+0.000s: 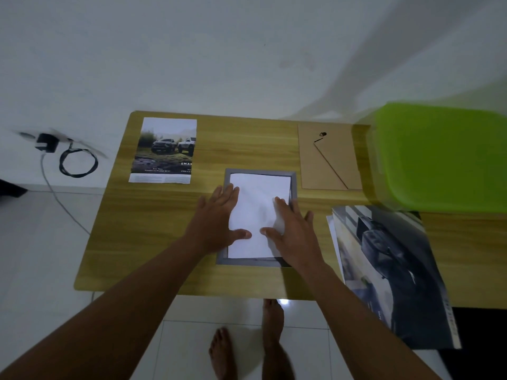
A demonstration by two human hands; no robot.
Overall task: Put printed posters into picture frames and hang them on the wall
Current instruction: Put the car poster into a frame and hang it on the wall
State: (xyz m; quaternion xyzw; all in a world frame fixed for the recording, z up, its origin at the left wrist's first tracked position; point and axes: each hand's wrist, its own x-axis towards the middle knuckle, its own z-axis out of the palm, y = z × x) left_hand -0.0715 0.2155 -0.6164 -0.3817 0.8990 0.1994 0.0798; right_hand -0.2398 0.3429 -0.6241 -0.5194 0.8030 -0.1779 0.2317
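A grey picture frame (260, 173) lies face down in the middle of the wooden table (153, 237). Inside it rests a white sheet (258, 204), a poster's blank back, slightly creased. My left hand (219, 223) lies flat on the sheet's left edge with fingers spread. My right hand (293, 231) presses flat on the sheet's right side, partly over the frame's right rail. Neither hand grips anything. The frame's brown backing board (340, 157) with its stand lies at the far right. A printed poster of two trucks (164, 150) lies at the far left.
A stack of large dark car posters (389, 272) overhangs the table's front right edge. A green plastic lid or bin (444, 154) sits at the right. On the floor at the left lie a black charger with a coiled cable (78, 160). Bare feet (271, 322) stand below the table edge.
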